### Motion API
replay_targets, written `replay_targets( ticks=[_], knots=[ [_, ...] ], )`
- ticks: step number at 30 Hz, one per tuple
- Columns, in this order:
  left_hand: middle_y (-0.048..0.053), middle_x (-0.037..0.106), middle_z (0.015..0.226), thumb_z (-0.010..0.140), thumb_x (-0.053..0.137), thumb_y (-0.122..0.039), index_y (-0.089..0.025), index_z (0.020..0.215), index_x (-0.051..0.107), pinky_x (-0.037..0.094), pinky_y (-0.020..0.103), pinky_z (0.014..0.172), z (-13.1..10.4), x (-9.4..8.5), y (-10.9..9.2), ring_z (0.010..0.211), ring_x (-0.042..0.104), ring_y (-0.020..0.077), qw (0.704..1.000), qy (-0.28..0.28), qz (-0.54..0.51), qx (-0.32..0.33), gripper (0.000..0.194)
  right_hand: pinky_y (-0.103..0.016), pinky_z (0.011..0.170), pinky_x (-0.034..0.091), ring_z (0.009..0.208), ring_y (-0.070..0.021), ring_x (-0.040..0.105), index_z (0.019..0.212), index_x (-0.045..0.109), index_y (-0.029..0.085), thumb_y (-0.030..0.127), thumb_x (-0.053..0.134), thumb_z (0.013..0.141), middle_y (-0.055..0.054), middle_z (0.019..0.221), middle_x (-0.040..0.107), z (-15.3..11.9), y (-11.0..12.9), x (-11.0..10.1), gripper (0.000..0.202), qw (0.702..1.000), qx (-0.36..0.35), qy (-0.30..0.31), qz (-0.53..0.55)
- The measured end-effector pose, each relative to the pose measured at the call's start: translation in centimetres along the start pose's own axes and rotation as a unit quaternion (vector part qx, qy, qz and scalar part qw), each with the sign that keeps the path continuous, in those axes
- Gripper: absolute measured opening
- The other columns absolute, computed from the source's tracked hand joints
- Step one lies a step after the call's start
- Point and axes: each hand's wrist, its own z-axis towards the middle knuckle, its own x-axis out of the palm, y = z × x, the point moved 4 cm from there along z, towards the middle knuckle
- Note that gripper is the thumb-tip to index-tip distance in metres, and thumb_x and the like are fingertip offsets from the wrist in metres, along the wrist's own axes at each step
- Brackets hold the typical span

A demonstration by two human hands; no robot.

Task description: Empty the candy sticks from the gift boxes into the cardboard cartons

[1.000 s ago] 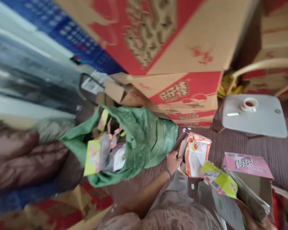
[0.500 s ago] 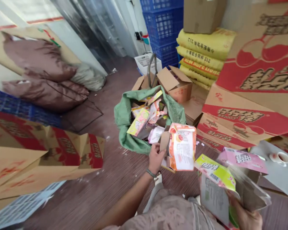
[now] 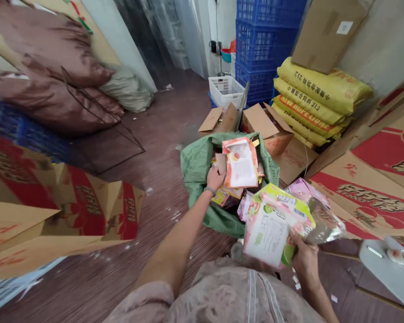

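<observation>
My left hand (image 3: 216, 176) is closed on the edge of an opened orange-and-white printed carton (image 3: 241, 163), over the mouth of a green woven sack (image 3: 195, 168). Torn and flattened printed packaging (image 3: 221, 197) fills the sack beneath it. In my right hand (image 3: 305, 255) is a bunch of packaging at the sack's near right rim: a green-and-pink printed carton (image 3: 268, 235), a purple one (image 3: 308, 190) and a crumpled clear plastic piece (image 3: 330, 224). The fingertips of my right hand are partly hidden behind the cartons.
Opened brown boxes (image 3: 267, 123) stand behind the sack. Yellow sacks (image 3: 323, 89) and blue crates (image 3: 257, 49) are stacked beyond. Large red-printed cartons flank both sides, left (image 3: 87, 202) and right (image 3: 366, 193). A grey stool (image 3: 384, 264) with a tape roll stands at lower right.
My left hand has carried the orange carton forward over the sack. My right hand has brought its bunch of packaging leftward and up, from beside the stool to the sack's rim. The view has shifted.
</observation>
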Motion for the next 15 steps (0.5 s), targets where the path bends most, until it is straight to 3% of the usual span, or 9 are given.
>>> replay_targets(
  ticks=[2,5,8,11,13,15],
  knots=[
    [0.016,0.075,0.110,0.071,0.076,-0.024,-0.014,0.091,0.072,0.049,0.044,0.113,2.7,1.5,0.9,0.120,0.066,0.0333,0.999,0.014,0.027,-0.010,0.023,-0.034,0.077,0.068,0.086,-0.0307,0.078,0.081,0.079,0.017,0.056,0.097,0.057,-0.011,0.091,0.081,2.2,-0.1,4.2,0.049,0.997,0.036,-0.007,0.068],
    [0.017,0.076,0.113,0.075,0.082,-0.032,-0.014,0.094,0.077,0.047,0.042,0.116,4.9,2.8,2.3,0.120,0.066,0.0317,0.998,0.045,0.050,0.004,0.027,-0.033,0.068,0.066,0.075,-0.0284,0.076,0.079,0.079,0.016,0.045,0.102,0.044,-0.011,0.087,0.081,5.9,-0.6,10.7,0.051,0.985,0.099,0.005,0.142],
    [0.013,0.077,0.117,0.091,0.069,-0.037,-0.017,0.110,0.079,0.053,0.036,0.109,6.5,1.7,3.9,0.113,0.070,0.0253,0.996,0.059,0.056,0.024,0.030,-0.033,0.061,0.064,0.070,-0.0281,0.075,0.078,0.079,0.015,0.045,0.102,0.041,-0.012,0.084,0.080,9.7,-1.0,15.4,0.053,0.982,0.129,0.018,0.135],
    [0.018,0.071,0.134,0.100,0.057,-0.043,-0.014,0.129,0.073,0.047,0.043,0.118,8.5,-1.3,7.1,0.131,0.061,0.0300,0.996,-0.020,0.090,-0.017,0.044,-0.033,0.057,0.063,0.066,-0.0274,0.074,0.075,0.078,0.015,0.047,0.102,0.042,-0.012,0.082,0.080,12.8,-0.8,17.6,0.052,0.983,0.133,0.037,0.123],
    [0.026,0.061,0.147,0.096,0.062,-0.054,-0.009,0.142,0.065,0.040,0.050,0.123,9.5,-3.0,10.6,0.146,0.050,0.0374,0.976,-0.079,0.163,-0.120,0.064,-0.033,0.055,0.062,0.065,-0.0278,0.074,0.072,0.076,0.016,0.047,0.103,0.042,-0.012,0.083,0.080,14.3,0.0,18.0,0.051,0.985,0.129,0.054,0.102],
    [0.034,0.050,0.157,0.086,0.073,-0.063,-0.005,0.152,0.056,0.038,0.059,0.122,10.0,-3.4,14.4,0.151,0.042,0.0478,0.942,-0.089,0.221,-0.239,0.089,-0.032,0.053,0.060,0.063,-0.0285,0.074,0.069,0.075,0.017,0.045,0.103,0.039,-0.012,0.080,0.079,15.4,1.3,17.8,0.050,0.987,0.130,0.066,0.061]
  ],
)
